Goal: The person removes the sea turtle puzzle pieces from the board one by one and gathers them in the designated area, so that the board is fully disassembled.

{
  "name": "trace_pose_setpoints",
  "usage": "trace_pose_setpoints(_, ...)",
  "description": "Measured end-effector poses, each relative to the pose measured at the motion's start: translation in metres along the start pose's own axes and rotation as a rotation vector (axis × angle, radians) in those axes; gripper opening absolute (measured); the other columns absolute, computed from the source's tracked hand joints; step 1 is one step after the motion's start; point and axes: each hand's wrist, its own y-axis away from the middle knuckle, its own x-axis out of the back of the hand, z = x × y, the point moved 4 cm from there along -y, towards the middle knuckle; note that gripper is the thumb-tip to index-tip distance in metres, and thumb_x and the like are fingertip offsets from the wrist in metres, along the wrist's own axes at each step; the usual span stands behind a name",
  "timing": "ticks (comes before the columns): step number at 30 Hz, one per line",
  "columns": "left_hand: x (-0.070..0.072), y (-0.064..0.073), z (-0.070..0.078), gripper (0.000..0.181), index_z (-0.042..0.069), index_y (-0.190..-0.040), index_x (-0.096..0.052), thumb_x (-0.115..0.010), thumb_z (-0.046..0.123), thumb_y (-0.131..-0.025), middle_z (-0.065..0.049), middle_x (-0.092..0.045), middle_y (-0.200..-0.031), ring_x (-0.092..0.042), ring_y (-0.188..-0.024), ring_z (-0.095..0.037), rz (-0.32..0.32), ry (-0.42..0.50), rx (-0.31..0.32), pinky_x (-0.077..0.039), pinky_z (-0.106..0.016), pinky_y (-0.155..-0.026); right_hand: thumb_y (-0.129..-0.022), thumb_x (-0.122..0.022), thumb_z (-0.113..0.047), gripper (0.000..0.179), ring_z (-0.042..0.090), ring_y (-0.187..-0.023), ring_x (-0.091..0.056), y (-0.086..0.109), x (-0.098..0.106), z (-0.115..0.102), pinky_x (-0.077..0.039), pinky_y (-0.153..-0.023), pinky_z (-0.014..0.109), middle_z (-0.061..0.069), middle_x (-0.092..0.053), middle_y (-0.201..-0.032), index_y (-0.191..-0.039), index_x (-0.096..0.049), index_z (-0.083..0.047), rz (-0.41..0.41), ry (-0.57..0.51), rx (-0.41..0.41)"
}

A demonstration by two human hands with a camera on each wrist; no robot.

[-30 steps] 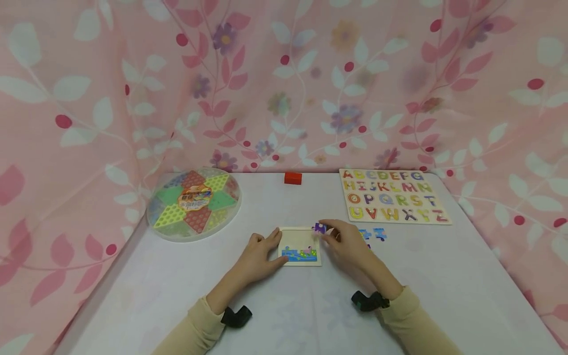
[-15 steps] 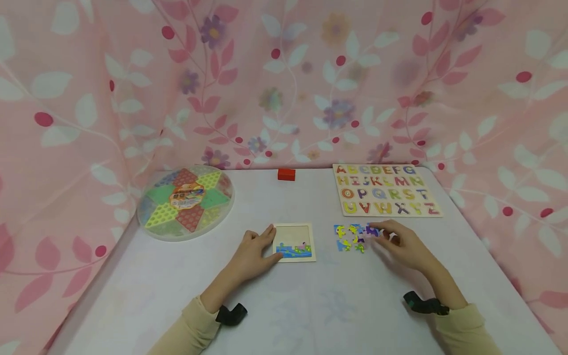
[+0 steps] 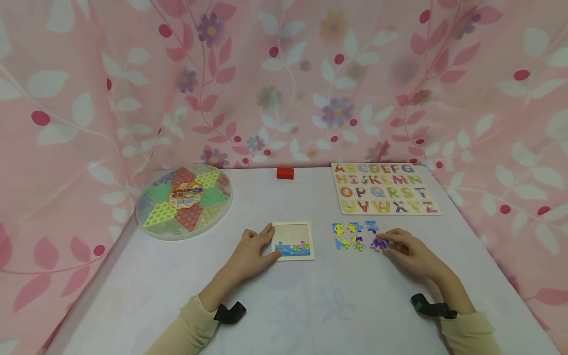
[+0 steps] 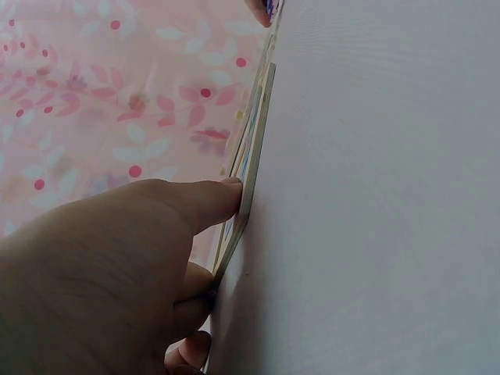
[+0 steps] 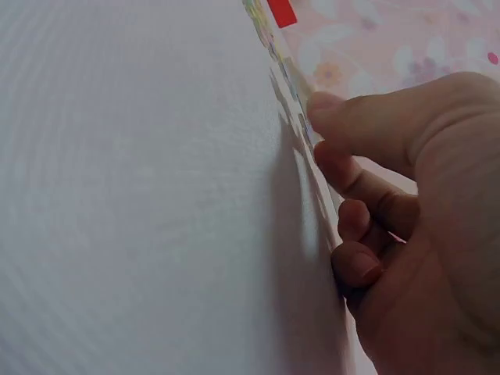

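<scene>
A small wooden puzzle tray lies in front of my left hand. Blue, green and pink pieces fill its lower part; its upper part shows bare wood. My left thumb and forefinger rest spread along the tray's left side, the thumb at the near corner. To the right, my right hand pinches a purple jigsaw piece by its right side, low over the table. Beside it lie a blue and purple piece and a cluster of loose yellow, blue and purple pieces.
A wooden alphabet board lies at the back right. At the back left is a round Chinese checkers board under clear wrap. A red block sits near the table's far edge, before a pink floral curtain.
My right hand has carried the purple piece from over the tray's right edge rightward past the loose pieces, then slightly nearer me. My left hand has stayed at the tray.
</scene>
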Motion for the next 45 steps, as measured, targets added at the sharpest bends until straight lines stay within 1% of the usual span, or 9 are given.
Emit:
trace_pose_setpoints(10, 0.004, 0.000, -0.004, 0.075, 0.007, -0.158, -0.049, -0.077, 0.042, -0.097, -0.004, -0.042, -0.168, -0.044, -0.107, -0.024, 0.008, -0.012, 0.010, -0.043, -0.039, -0.091, -0.097, -0.076, -0.005, 0.038, 0.014, -0.108, -0.060, -0.010, -0.001, 0.003, -0.047, -0.088, 0.016, 0.008, -0.069, -0.125, -0.135, -0.071, -0.010, 0.035, 0.115, -0.066)
trace_pose_setpoints(14, 0.007, 0.000, -0.005, 0.075, 0.006, -0.158, -0.050, -0.077, 0.041, -0.097, -0.005, -0.042, -0.168, -0.044, -0.107, -0.024, 0.012, -0.005, 0.011, -0.044, -0.040, -0.092, -0.097, -0.077, -0.005, 0.036, 0.015, -0.102, -0.058, -0.014, 0.000, 0.002, -0.048, -0.084, 0.021, 0.009, -0.069, -0.124, -0.132, -0.073, -0.009, 0.043, 0.131, -0.083)
trace_pose_setpoints(18, 0.011, 0.000, -0.004, 0.071, 0.005, -0.156, -0.051, -0.075, 0.038, -0.099, -0.006, -0.044, -0.167, -0.046, -0.108, -0.026, 0.024, 0.013, 0.000, -0.044, -0.042, -0.094, -0.096, -0.078, -0.008, 0.033, 0.011, -0.094, -0.056, -0.019, 0.004, -0.006, -0.050, -0.078, 0.022, 0.007, -0.069, -0.115, -0.129, -0.073, -0.006, 0.098, 0.134, -0.108)
trace_pose_setpoints(22, 0.014, -0.003, -0.005, 0.068, 0.005, -0.157, -0.050, -0.071, 0.038, -0.101, -0.005, -0.043, -0.167, -0.048, -0.107, -0.026, 0.039, 0.028, -0.008, -0.044, -0.041, -0.093, -0.096, -0.078, -0.007, 0.032, 0.010, -0.086, -0.054, -0.031, 0.004, -0.026, -0.051, -0.069, 0.021, 0.006, -0.068, -0.104, -0.127, -0.073, -0.002, 0.172, 0.094, -0.086)
trace_pose_setpoints(25, 0.015, -0.006, -0.006, 0.068, 0.006, -0.157, -0.050, -0.071, 0.038, -0.101, -0.003, -0.043, -0.167, -0.048, -0.106, -0.025, 0.050, 0.036, -0.014, -0.044, -0.041, -0.092, -0.096, -0.078, -0.005, 0.030, 0.010, -0.083, -0.056, -0.050, -0.003, -0.048, -0.050, -0.066, 0.022, 0.006, -0.069, -0.101, -0.125, -0.074, -0.002, 0.181, 0.041, -0.033)
trace_pose_setpoints(29, 0.012, -0.009, -0.008, 0.068, 0.006, -0.158, -0.049, -0.071, 0.037, -0.101, -0.002, -0.042, -0.167, -0.049, -0.111, -0.026, 0.037, 0.036, -0.033, -0.045, -0.042, -0.096, -0.096, -0.078, -0.004, 0.028, 0.012, -0.084, -0.060, -0.084, -0.027, -0.082, -0.050, -0.068, 0.023, 0.006, -0.071, -0.103, -0.123, -0.075, -0.004, 0.128, -0.051, 0.029)
trace_pose_setpoints(35, 0.004, -0.007, -0.006, 0.070, 0.006, -0.157, -0.049, -0.075, 0.036, -0.099, -0.004, -0.043, -0.167, -0.049, -0.114, -0.027, 0.013, 0.040, -0.053, -0.045, -0.044, -0.096, -0.099, -0.075, -0.008, 0.027, 0.012, -0.088, -0.062, -0.124, -0.096, -0.131, -0.053, -0.074, 0.024, 0.005, -0.072, -0.105, -0.125, -0.074, -0.001, -0.055, -0.138, 0.118)
trace_pose_setpoints(40, 0.002, -0.003, -0.005, 0.069, 0.006, -0.156, -0.052, -0.076, 0.035, -0.098, -0.004, -0.045, -0.166, -0.049, -0.114, -0.027, 0.023, 0.042, -0.055, -0.046, -0.045, -0.096, -0.100, -0.072, -0.007, 0.023, 0.008, -0.082, -0.059, -0.135, -0.138, -0.143, -0.051, -0.072, 0.023, 0.001, -0.070, -0.098, -0.122, -0.075, -0.001, -0.145, -0.183, 0.117)
trace_pose_setpoints(45, 0.001, 0.001, -0.005, 0.069, 0.006, -0.156, -0.052, -0.076, 0.035, -0.098, -0.004, -0.045, -0.166, -0.049, -0.114, -0.026, 0.019, 0.023, -0.071, -0.046, -0.045, -0.096, -0.096, -0.075, -0.005, 0.024, 0.006, -0.076, -0.054, -0.130, -0.157, -0.138, -0.047, -0.068, 0.021, -0.004, -0.065, -0.091, -0.120, -0.076, -0.004, -0.161, -0.206, 0.040)
